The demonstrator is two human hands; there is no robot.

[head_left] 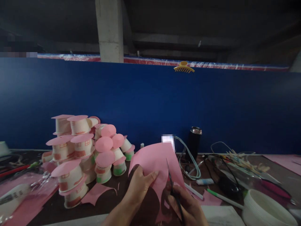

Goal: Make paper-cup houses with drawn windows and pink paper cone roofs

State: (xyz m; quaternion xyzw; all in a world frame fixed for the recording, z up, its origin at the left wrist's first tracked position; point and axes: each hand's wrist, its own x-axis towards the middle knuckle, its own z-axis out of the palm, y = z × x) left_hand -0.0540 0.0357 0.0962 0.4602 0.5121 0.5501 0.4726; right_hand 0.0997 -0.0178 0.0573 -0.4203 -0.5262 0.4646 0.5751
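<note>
Pinched between thumb and fingers of my left hand [139,185] is a sheet of pink paper [152,157], held upright above the dark table, with curved cutouts along its lower edge. My right hand [185,204] grips dark-handled scissors [171,180], whose blades point up and lie against the sheet's right part. How far apart the blades are, I cannot tell. Under the hands, a pink scrap [97,192] with curved edges lies on the table. To the left stand stacked paper cups [82,147], upside down, topped with pink paper discs and bearing red or green drawings.
A black bottle [194,142], a pale cable [196,171] and a small tube [205,181] stand or lie behind my right hand. At the lower right is a white bowl [249,207]. A blue partition [141,100] with a yellow claw clip [184,67] closes off the back.
</note>
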